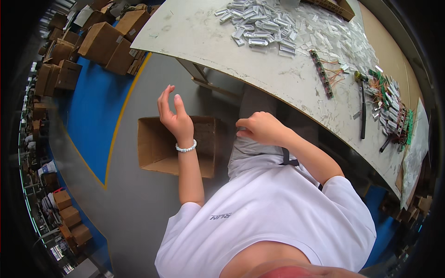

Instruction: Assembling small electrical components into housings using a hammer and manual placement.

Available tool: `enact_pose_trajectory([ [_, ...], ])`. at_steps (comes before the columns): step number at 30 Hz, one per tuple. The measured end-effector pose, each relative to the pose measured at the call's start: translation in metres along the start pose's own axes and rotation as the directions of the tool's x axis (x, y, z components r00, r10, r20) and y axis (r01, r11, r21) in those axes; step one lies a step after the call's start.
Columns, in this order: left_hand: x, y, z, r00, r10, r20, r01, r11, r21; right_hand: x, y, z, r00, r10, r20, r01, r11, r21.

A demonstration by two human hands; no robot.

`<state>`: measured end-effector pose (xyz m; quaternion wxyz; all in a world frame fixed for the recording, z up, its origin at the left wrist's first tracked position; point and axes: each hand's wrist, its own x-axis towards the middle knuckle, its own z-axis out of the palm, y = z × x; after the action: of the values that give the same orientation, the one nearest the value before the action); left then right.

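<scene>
1 left hand [175, 119], 1 right hand [265, 129], 1 beaded bracelet [186, 147], 1 open cardboard box [156, 139], 1 counter [199, 32], 1 black-handled hammer [363, 111], 1 separate circuit-board strip [321, 75]; pale housings [265, 34] and clear pieces [334, 37] too heaped to count

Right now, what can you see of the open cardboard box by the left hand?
The box looks like plain brown cardboard, roughly rectangular, its open top facing up, inner walls showing. It sits on the grey floor, left of the person's legs. The left hand and forearm cover part of it in this view, seemingly above it without touching.
</scene>
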<state>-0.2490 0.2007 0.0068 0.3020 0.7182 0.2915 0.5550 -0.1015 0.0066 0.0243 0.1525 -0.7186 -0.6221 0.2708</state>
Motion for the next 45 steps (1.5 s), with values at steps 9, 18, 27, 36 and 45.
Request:
enact_pose_trajectory([
  [9, 0.076, 0.003, 0.209, 0.489, 0.522, 0.699, -0.657, 0.747, -0.098, -0.117, 0.068, -0.053, 0.704, 0.330, -0.629, -0.193, 0.941, 0.278],
  [18, 0.058, 0.043, 0.225, 0.598, 0.654, 0.464, -0.645, 0.736, -0.207, -0.123, 0.142, -0.058, 0.504, 0.337, -0.795, -0.363, 0.918, 0.159],
  [27, -0.048, 0.159, 0.258, 0.419, 0.775, 0.473, -0.473, 0.631, -0.615, -0.136, 0.139, -0.074, 0.450, 0.513, -0.731, 0.472, 0.558, 0.682],
  [36, -0.075, 0.167, 0.359, 0.381, 0.489, 0.785, -0.442, 0.842, -0.310, -0.213, 0.202, -0.070, 0.236, 0.705, -0.669, 0.385, 0.564, 0.731],
  [45, -0.089, 0.165, 0.375, 0.381, 0.526, 0.760, -0.504, 0.808, -0.306, -0.218, 0.215, -0.070, 0.217, 0.716, -0.663, 0.402, 0.554, 0.729],
])
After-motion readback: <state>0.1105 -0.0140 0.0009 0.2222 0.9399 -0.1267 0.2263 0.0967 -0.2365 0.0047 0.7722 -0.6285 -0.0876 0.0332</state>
